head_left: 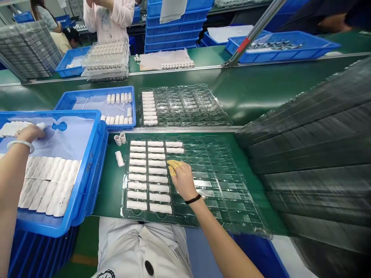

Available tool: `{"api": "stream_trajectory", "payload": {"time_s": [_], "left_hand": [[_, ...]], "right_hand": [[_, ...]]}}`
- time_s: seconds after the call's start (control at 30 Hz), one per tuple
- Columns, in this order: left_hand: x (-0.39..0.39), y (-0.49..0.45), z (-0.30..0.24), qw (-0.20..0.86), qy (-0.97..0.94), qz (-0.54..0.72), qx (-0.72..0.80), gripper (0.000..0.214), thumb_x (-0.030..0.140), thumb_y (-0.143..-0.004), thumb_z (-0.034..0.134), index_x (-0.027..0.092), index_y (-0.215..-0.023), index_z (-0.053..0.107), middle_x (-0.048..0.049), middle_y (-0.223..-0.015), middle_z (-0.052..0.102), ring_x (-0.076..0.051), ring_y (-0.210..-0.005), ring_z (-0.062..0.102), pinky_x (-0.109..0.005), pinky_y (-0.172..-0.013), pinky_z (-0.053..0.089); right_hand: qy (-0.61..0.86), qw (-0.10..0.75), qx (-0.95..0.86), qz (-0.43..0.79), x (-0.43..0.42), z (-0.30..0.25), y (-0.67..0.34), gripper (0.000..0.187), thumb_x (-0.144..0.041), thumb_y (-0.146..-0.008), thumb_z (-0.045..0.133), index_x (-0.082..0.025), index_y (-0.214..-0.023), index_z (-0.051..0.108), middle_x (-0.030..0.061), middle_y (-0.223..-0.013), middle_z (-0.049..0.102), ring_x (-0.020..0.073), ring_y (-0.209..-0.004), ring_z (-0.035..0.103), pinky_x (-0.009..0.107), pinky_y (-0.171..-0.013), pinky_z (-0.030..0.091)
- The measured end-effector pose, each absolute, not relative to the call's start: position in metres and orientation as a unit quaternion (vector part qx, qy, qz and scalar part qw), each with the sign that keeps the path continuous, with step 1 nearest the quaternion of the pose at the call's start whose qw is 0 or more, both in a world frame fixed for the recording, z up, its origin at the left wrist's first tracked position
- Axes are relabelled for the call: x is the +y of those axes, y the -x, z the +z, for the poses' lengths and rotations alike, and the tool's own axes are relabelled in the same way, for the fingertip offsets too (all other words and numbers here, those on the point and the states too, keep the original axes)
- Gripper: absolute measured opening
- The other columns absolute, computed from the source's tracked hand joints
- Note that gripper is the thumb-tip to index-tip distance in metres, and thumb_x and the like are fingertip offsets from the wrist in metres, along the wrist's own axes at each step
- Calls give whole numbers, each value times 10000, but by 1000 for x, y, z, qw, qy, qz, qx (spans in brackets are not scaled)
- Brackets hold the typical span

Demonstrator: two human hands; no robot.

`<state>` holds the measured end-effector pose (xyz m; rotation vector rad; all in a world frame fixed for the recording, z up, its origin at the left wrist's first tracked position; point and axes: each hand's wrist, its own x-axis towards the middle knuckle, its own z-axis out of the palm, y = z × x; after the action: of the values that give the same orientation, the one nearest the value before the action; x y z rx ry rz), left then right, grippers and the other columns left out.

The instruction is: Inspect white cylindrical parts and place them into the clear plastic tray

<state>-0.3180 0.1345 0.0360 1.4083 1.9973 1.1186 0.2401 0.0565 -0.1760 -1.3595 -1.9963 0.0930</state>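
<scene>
Inspection of the bench shows the right hand [184, 180] over the clear plastic tray [220, 193], its fingers bunched and pointing up and left, with yellow finger cots [173, 166] on the fingertips. The fingers touch or nearly touch the tray just below the short third column of white tubes [174, 150]; whether a tube is gripped under them cannot be determined. The tubes in this tray lie in columns, each long axis running left to right across the view, and the filled columns sit towards the tray's left edge. The right hand is the nearer hand to these tubes and lies below and to the right of the short column. The left hand [29, 133] rests inside the blue tote [52, 113], near its far left corner, with its fingers curved over the end of a row of white sleeves [13, 128]; a firm grasp cannot be confirmed. A loose white tube [119, 158] lies on the green bench mat [110, 200] between the tote's right wall and the plastic tray's left edge, with two short upright tubes [120, 138] just beyond it.
</scene>
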Motion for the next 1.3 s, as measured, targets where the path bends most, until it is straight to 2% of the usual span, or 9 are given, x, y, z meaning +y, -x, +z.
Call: {"api": "stream_trajectory", "payload": {"time_s": [0.1, 0.2, 0.3, 0.4, 0.53, 0.73, 0.93, 1.07, 1.3], "left_hand": [[119, 308, 47, 207, -415, 357, 811, 546, -103, -602, 770, 185, -513, 314, 112, -418, 274, -128, -631, 544, -176, -681, 422], [106, 285, 66, 242, -372, 334, 831, 275, -27, -688, 751, 107, -631, 517, 79, -491, 478, -106, -594, 530, -178, -623, 445], [83, 242, 86, 325, -375, 375, 783, 31, 84, -852, 610, 62, -874, 614, 6, -734, 669, -112, -731, 634, -235, -712, 544], [37, 183, 97, 481, -361, 454, 658, 201, 160, -793, 648, 60, -968, 654, -78, -799, 721, -150, -697, 652, -226, -591, 543], [-41, 104, 82, 590, -407, 406, 567, 381, 432, -698, 829, 124, -889, 711, -103, -757, 719, -190, -576, 642, -272, -478, 528], [-86, 23, 12, 426, -472, 478, 607, 411, 364, -781, 801, 215, -1099, 586, -20, -842, 656, -138, -598, 593, -255, -534, 508], [-75, 10, -23, 274, -675, 476, 493, 258, 358, -987, 531, 220, -1198, 585, -87, -1043, 645, -199, -920, 617, -331, -811, 514], [-72, 13, -23, 281, -711, 460, 452, 302, 267, -973, 570, 239, -1273, 594, -104, -1155, 657, -229, -1099, 614, -370, -951, 487], [-70, 13, -29, 285, -701, 471, 454, 393, 212, -925, 634, 282, -1312, 629, -109, -1226, 680, -258, -1114, 623, -411, -966, 501]], "right_hand": [[512, 381, -768, 56, 49, -166, -231, 318, -233, -982, 417, -196, -1099, 711, 117, -973, 736, 262, -936, 663, 530, -1019, 464], [497, 399, -766, 87, 44, -153, -221, 311, -246, -984, 429, -184, -1078, 719, 127, -977, 742, 267, -933, 673, 520, -982, 496], [477, 414, -764, 130, 35, -130, -204, 311, -247, -994, 432, -188, -1109, 714, 124, -1025, 745, 253, -954, 687, 448, -891, 552], [431, 440, -745, 255, 20, -97, -180, 279, -259, -997, 468, -206, -1143, 700, 95, -1066, 741, 211, -950, 699, 362, -843, 573], [314, 447, -655, 523, -6, -54, -150, 296, -402, -997, 509, -221, -1148, 687, 53, -954, 714, 143, -716, 654, 321, -739, 573], [237, 373, -516, 734, -25, -42, -132, 542, -691, -835, 641, -194, -1053, 643, -11, -726, 563, 109, -588, 510, 251, -549, 480], [317, 446, -576, 607, -38, -54, -151, 329, -478, -901, 664, -223, -1105, 624, 47, -953, 597, 130, -697, 553, 271, -597, 512], [351, 516, -660, 419, -46, -52, -160, 272, -301, -934, 634, -258, -1202, 622, 93, -1100, 648, 165, -776, 614, 279, -571, 525], [336, 543, -729, 244, -44, -52, -159, 372, -250, -958, 608, -252, -1328, 574, 123, -1195, 677, 251, -1074, 674, 408, -877, 601]]}}
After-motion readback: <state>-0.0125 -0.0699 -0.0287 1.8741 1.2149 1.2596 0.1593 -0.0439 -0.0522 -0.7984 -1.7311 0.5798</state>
